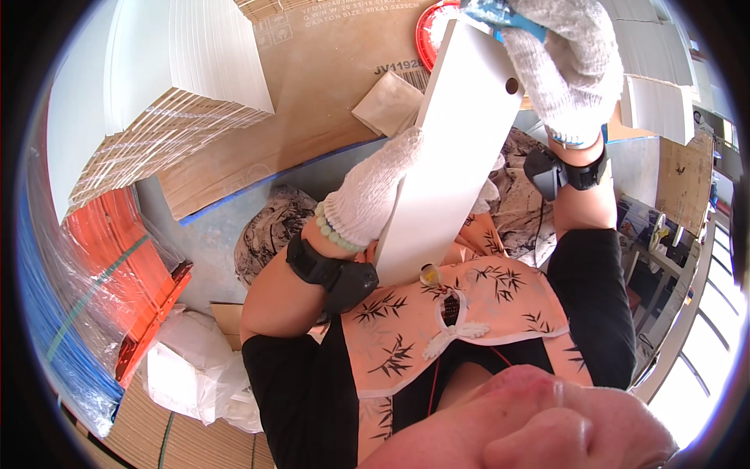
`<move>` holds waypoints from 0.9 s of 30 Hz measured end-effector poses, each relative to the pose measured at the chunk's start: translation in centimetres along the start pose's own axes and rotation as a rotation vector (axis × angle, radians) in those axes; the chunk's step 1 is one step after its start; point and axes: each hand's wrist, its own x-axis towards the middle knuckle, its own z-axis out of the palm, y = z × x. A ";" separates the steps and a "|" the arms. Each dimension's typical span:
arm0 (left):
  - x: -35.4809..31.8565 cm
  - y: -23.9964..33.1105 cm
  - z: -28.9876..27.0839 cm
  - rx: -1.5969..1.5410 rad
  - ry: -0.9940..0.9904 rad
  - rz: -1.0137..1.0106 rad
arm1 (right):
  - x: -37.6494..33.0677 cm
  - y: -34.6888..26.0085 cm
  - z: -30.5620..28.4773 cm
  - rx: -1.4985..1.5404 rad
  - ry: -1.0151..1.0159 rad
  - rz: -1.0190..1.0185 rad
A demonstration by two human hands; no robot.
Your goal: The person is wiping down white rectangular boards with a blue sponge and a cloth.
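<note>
A long white board (453, 148) with a round hole near its far end stands tilted up in front of my chest. My left hand (371, 191), in a white knit glove, grips its left edge about halfway down. At the board's upper end my right hand (566, 66), also in a white knit glove, presses a blue tool or cloth (500, 17) against the top. What that blue thing is I cannot tell. Each wrist carries a black strapped device.
A tall stack of white boards (156, 86) stands at the left on an orange pallet (137, 258). Brown cardboard (312, 94) lies ahead with a red-rimmed round lid (430, 31). More white boards (656, 86) sit at the right. White plastic bags (195, 367) lie at the lower left.
</note>
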 end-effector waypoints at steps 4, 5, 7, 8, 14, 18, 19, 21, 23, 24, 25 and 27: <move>-0.4 0.5 0.1 0.382 -0.003 0.078 | 1.2 -1.5 -0.5 -0.242 -0.195 -0.024; -0.6 0.5 0.1 0.501 0.004 0.102 | 1.5 -1.7 -0.4 -0.283 -0.229 -0.022; -0.5 0.2 0.6 -0.082 0.018 0.028 | 0.8 -0.8 -0.7 -0.211 -0.150 0.010; -0.7 0.3 0.6 -0.082 0.028 0.039 | 0.0 0.0 -0.1 -0.133 -0.097 0.020; -0.4 0.7 1.4 -0.163 0.094 -0.020 | -0.4 -0.1 -0.1 -0.089 -0.113 0.014; 0.0 0.0 0.3 0.296 0.051 0.088 | 0.2 -0.5 -0.3 -0.201 -0.239 0.007; 0.0 0.0 0.4 0.239 0.051 0.051 | 0.1 -0.3 -0.2 -0.199 -0.237 0.008; -0.1 -0.1 0.6 0.062 0.060 0.012 | -0.2 -0.2 0.2 -0.115 -0.139 0.047; 0.0 -0.3 0.3 -0.058 0.065 0.009 | -0.7 -0.2 0.6 -0.034 -0.055 0.097; 0.1 -0.5 -0.3 0.115 0.061 0.044 | -0.6 -0.3 0.7 -0.006 -0.032 0.115; 0.1 -0.8 -0.8 0.288 0.056 0.079 | -0.5 -0.4 0.7 0.023 -0.008 0.133; -0.2 -1.2 -1.2 0.254 0.097 0.088 | 0.3 -0.9 0.1 -0.015 -0.101 0.011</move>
